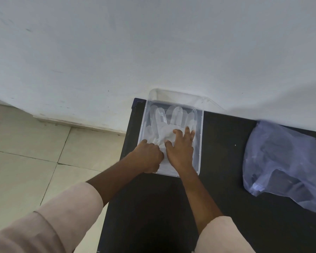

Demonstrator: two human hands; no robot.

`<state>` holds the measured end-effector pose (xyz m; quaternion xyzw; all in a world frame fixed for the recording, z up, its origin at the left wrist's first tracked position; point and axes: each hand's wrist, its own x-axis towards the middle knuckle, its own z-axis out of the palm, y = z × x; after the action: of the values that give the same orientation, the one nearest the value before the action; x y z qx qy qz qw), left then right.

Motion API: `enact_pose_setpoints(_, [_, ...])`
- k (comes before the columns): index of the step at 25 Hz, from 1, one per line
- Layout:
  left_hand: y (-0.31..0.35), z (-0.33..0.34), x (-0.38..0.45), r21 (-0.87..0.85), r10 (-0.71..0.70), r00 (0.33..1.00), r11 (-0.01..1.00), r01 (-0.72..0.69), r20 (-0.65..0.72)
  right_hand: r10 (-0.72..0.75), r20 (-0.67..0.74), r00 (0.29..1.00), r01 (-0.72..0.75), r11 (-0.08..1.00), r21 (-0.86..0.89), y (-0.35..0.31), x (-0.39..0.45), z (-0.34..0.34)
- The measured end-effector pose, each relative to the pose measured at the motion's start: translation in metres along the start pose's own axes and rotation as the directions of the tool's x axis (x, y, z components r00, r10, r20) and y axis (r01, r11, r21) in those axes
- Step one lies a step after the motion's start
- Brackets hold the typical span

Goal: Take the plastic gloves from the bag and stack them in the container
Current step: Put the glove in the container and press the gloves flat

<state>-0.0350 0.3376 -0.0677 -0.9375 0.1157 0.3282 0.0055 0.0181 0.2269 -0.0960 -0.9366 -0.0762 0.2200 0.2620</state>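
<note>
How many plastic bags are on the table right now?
1. The plastic bag lies crumpled on the right side of the black table, apart from the clear container where both hands press the gloves. Its contents cannot be made out.

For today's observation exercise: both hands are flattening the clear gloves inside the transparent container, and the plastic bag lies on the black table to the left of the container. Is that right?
One detail is wrong. The head view shows the plastic bag to the right of the transparent container, not the left. The left hand and right hand are indeed on the clear gloves, on the black table.
</note>
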Motion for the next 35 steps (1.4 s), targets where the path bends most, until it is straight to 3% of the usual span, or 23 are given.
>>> enact_pose_setpoints(3, [0.000, 0.001, 0.000, 0.009, -0.001, 1.000, 1.000, 0.002, -0.015, -0.045, -0.055, 0.997, 0.047, 0.998, 0.037, -0.003, -0.005, 0.000])
enact_pose_setpoints(6, [0.000, 0.001, 0.000, -0.005, -0.004, 1.000, 1.000, 0.004, -0.026, -0.078, -0.026, 0.997, 0.079, 0.994, 0.069, -0.003, -0.011, 0.004])
enact_pose_setpoints(11, [0.000, 0.002, 0.001, -0.022, -0.010, 1.000, 1.000, 0.010, -0.020, 0.013, 0.026, 1.000, -0.012, 1.000, -0.007, -0.002, -0.015, 0.004])
enact_pose_setpoints(19, [-0.001, 0.004, 0.004, 0.019, -0.005, 1.000, 1.000, 0.004, 0.004, 0.039, 0.053, 0.998, -0.035, 0.996, -0.078, 0.001, -0.011, -0.001])
enact_pose_setpoints(24, [0.000, 0.004, 0.004, 0.009, -0.001, 1.000, 1.000, 0.001, 0.000, -0.003, -0.021, 1.000, 0.002, 0.997, -0.080, -0.001, -0.010, -0.005])
enact_pose_setpoints(31, [-0.001, 0.005, 0.005, 0.014, 0.000, 1.000, 1.000, 0.000, -0.017, 0.002, -0.187, 0.982, 0.007, 0.999, 0.047, -0.011, -0.014, -0.005])
enact_pose_setpoints(35, [-0.001, 0.005, 0.005, 0.016, 0.002, 1.000, 1.000, -0.002, -0.020, 0.028, -0.212, 0.977, -0.003, 0.993, 0.118, -0.013, -0.013, -0.007])
